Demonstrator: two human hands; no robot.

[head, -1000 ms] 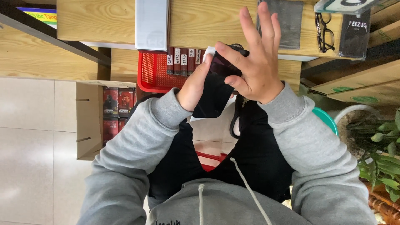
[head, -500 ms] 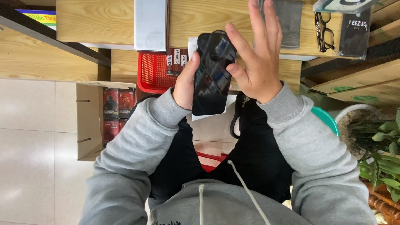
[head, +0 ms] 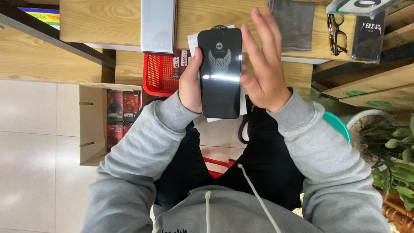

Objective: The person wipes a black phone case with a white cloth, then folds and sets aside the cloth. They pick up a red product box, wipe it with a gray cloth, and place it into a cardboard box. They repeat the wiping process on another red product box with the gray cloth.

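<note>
Black screen-protector package point(head: 220, 71) upright above the lap, near the desk point(head: 108, 21) edge. Left hand point(head: 190, 84) fingers clamped along its left side; right hand point(head: 265, 71) spread open, just beside its right edge.

a red plastic basket point(head: 160, 75) sits under the wooden table point(head: 103, 21). an open cardboard box point(head: 92, 125) of red-and-black packets stands on the tiled floor. black glasses point(head: 337, 34) lie beside a grey cloth point(head: 295, 23) on the table. a leafy plant point(head: 396, 168) stands at the right edge.
</note>
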